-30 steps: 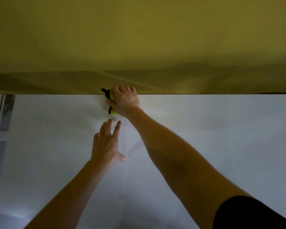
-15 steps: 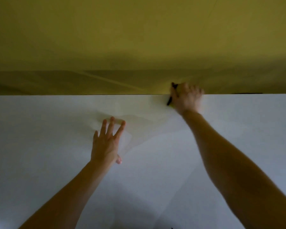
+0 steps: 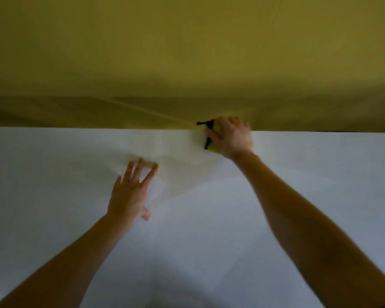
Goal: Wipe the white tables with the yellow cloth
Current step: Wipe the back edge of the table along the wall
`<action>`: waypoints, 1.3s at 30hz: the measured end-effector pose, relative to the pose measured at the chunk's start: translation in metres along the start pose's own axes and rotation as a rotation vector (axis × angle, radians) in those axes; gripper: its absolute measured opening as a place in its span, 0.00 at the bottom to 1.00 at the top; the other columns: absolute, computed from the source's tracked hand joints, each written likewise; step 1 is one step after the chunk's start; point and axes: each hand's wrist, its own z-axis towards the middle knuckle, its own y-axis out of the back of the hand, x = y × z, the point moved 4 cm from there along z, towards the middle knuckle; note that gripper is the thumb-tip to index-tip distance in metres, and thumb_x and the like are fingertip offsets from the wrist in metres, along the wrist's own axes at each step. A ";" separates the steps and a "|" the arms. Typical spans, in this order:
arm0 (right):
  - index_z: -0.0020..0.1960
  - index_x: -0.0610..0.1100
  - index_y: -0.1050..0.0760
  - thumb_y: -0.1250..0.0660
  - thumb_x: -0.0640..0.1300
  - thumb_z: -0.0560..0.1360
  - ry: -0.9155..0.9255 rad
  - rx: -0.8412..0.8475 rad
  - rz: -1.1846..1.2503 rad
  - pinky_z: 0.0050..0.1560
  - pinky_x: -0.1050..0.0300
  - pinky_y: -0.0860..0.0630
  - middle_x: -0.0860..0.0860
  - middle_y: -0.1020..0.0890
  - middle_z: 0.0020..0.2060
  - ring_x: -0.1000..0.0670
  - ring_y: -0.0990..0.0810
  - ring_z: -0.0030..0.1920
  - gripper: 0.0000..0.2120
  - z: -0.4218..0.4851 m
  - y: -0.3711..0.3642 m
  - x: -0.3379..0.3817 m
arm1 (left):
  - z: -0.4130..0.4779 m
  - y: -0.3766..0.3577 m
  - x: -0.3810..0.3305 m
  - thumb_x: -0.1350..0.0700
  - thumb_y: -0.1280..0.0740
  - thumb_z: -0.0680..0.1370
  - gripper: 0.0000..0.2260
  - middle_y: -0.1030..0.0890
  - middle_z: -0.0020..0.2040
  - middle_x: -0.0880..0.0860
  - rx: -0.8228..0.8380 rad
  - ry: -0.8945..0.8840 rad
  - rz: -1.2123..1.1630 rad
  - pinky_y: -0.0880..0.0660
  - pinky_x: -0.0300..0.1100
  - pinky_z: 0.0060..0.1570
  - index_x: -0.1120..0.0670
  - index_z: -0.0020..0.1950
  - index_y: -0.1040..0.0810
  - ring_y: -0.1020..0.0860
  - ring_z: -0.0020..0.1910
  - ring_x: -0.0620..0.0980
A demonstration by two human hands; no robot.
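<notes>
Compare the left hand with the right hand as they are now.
The left hand lies flat with fingers spread, holding nothing; the right hand curls over the yellow cloth. The left hand sits mid-table; the right hand is at the far edge by the wall. Both rest on the white table.

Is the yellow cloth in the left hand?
No, the right hand grips the yellow cloth at the far edge of the white table, while the left hand lies flat on it.

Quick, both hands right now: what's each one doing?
Left hand: open, fingers spread flat on the white table.
Right hand: gripping the yellow cloth at the table's far edge.
</notes>
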 end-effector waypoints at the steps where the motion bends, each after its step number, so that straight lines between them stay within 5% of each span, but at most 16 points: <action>1: 0.52 0.48 0.21 0.35 0.67 0.79 -0.060 -0.027 -0.033 0.51 0.44 0.28 0.44 0.16 0.47 0.37 0.18 0.52 0.22 -0.007 0.018 -0.043 | 0.000 0.000 0.000 0.37 0.12 0.60 0.74 0.65 0.88 0.55 -0.002 -0.004 -0.003 0.40 0.63 0.83 0.40 0.87 0.65 0.61 0.88 0.61; 4: 0.53 0.48 0.22 0.40 0.69 0.81 -0.235 -0.046 -0.117 0.53 0.43 0.27 0.43 0.16 0.49 0.37 0.19 0.53 0.25 -0.022 0.055 -0.133 | 0.001 -0.002 -0.001 0.37 0.12 0.60 0.74 0.65 0.88 0.55 -0.017 -0.002 -0.003 0.40 0.64 0.83 0.41 0.87 0.65 0.61 0.88 0.61; 7: 0.52 0.45 0.19 0.39 0.67 0.80 -0.390 -0.125 -0.155 0.55 0.43 0.28 0.40 0.15 0.47 0.36 0.19 0.51 0.25 -0.020 0.041 -0.125 | 0.004 -0.003 -0.001 0.37 0.13 0.61 0.74 0.66 0.88 0.55 -0.018 -0.010 -0.004 0.41 0.64 0.83 0.41 0.87 0.67 0.61 0.88 0.62; 10: 0.48 0.46 0.19 0.35 0.64 0.80 -0.254 -0.034 -0.068 0.51 0.44 0.27 0.41 0.14 0.43 0.36 0.16 0.46 0.21 0.007 -0.006 -0.012 | 0.005 -0.003 0.000 0.37 0.13 0.61 0.74 0.66 0.88 0.55 -0.016 -0.020 -0.011 0.40 0.64 0.83 0.40 0.87 0.67 0.61 0.88 0.62; 14: 0.58 0.50 0.19 0.41 0.67 0.84 0.089 0.270 0.023 0.58 0.47 0.27 0.46 0.14 0.52 0.41 0.16 0.55 0.23 0.039 -0.061 0.163 | 0.004 -0.005 -0.001 0.35 0.14 0.62 0.74 0.67 0.88 0.53 -0.031 -0.008 0.018 0.39 0.63 0.83 0.39 0.86 0.69 0.61 0.88 0.61; 17: 0.63 0.50 0.21 0.43 0.69 0.84 0.148 0.320 0.006 0.59 0.47 0.28 0.48 0.16 0.53 0.44 0.18 0.56 0.25 0.047 -0.074 0.204 | 0.002 -0.003 -0.003 0.33 0.15 0.64 0.72 0.67 0.88 0.53 -0.045 -0.004 0.041 0.38 0.63 0.83 0.40 0.86 0.70 0.61 0.88 0.60; 20: 0.63 0.50 0.22 0.42 0.69 0.84 0.151 0.258 0.025 0.58 0.46 0.28 0.46 0.15 0.55 0.41 0.18 0.57 0.25 0.035 -0.057 0.145 | 0.001 -0.001 -0.003 0.35 0.14 0.62 0.73 0.64 0.88 0.54 -0.039 -0.022 0.023 0.37 0.63 0.82 0.40 0.86 0.67 0.60 0.88 0.61; 24: 0.55 0.47 0.22 0.36 0.67 0.80 -0.041 -0.003 -0.027 0.53 0.42 0.26 0.43 0.16 0.50 0.36 0.19 0.55 0.22 -0.004 0.007 -0.027 | 0.000 0.001 -0.003 0.36 0.13 0.62 0.73 0.65 0.88 0.56 -0.030 -0.037 0.021 0.38 0.64 0.82 0.41 0.87 0.67 0.60 0.88 0.62; 27: 0.58 0.47 0.23 0.39 0.67 0.82 -0.206 -0.069 -0.114 0.58 0.40 0.27 0.42 0.18 0.53 0.35 0.21 0.57 0.23 -0.034 0.056 -0.138 | 0.000 0.000 -0.004 0.35 0.14 0.63 0.73 0.66 0.88 0.57 -0.037 -0.047 0.023 0.39 0.65 0.82 0.42 0.86 0.70 0.60 0.88 0.64; 30: 0.58 0.43 0.22 0.42 0.65 0.83 -0.402 -0.169 -0.211 0.62 0.38 0.29 0.38 0.17 0.52 0.34 0.22 0.56 0.25 -0.037 0.056 -0.164 | 0.002 -0.001 -0.003 0.35 0.15 0.64 0.73 0.67 0.88 0.57 -0.051 -0.050 0.021 0.40 0.66 0.82 0.43 0.86 0.70 0.60 0.88 0.64; 33: 0.56 0.42 0.20 0.46 0.67 0.83 -0.410 -0.100 -0.144 0.60 0.39 0.30 0.37 0.17 0.53 0.34 0.21 0.56 0.30 -0.011 0.014 -0.078 | 0.002 -0.002 -0.001 0.36 0.15 0.65 0.72 0.67 0.87 0.57 -0.041 -0.053 0.022 0.40 0.66 0.82 0.43 0.86 0.70 0.60 0.88 0.64; 39: 0.62 0.48 0.25 0.47 0.69 0.85 0.049 0.221 -0.082 0.59 0.44 0.31 0.45 0.18 0.57 0.41 0.22 0.59 0.27 0.024 -0.059 0.151 | 0.004 -0.005 -0.004 0.36 0.15 0.65 0.72 0.68 0.87 0.57 -0.024 -0.005 0.063 0.42 0.67 0.83 0.43 0.85 0.71 0.61 0.87 0.64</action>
